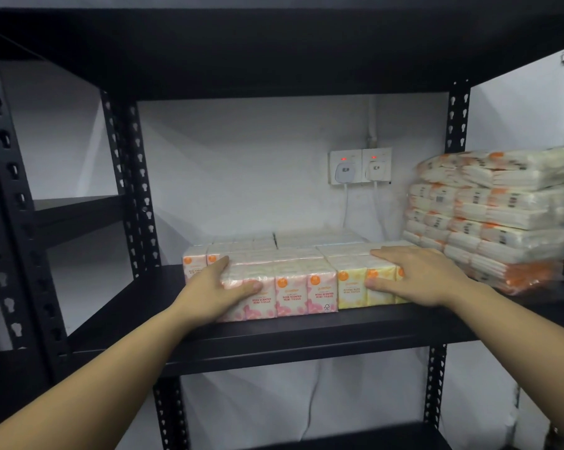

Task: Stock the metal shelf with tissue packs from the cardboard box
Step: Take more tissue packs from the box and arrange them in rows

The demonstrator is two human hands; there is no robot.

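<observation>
My left hand (224,285) lies on the left end of the pink pack (290,287): fingers straight and together along its top edge, thumb wrapped onto the front face, so the corner is clasped between thumb and fingers. My right hand (423,277) lies on the yellow pack (358,284), fingers straight and flat on top, thumb down on the front face, clasping it the same way. Both packs stand at the front of the shelf (306,329), touching side by side, pink to the left. Pink pack front: four small units visible, the leftmost partly under my hand; printed "rose scented mini tissue". Yellow pack front: two units plain, a third mostly hidden by my hand and wrist. Behind these two more packs of the same kind fill the board toward the wall; their tops blur together and I cannot count them; one further pink pack (194,264) shows at the back left. Right end of the shelf: a stack (495,219) of soft white-and-orange packs, about six layers, exact count unclear. On the wall behind: two sockets (360,166), each with a plug and a red light.
</observation>
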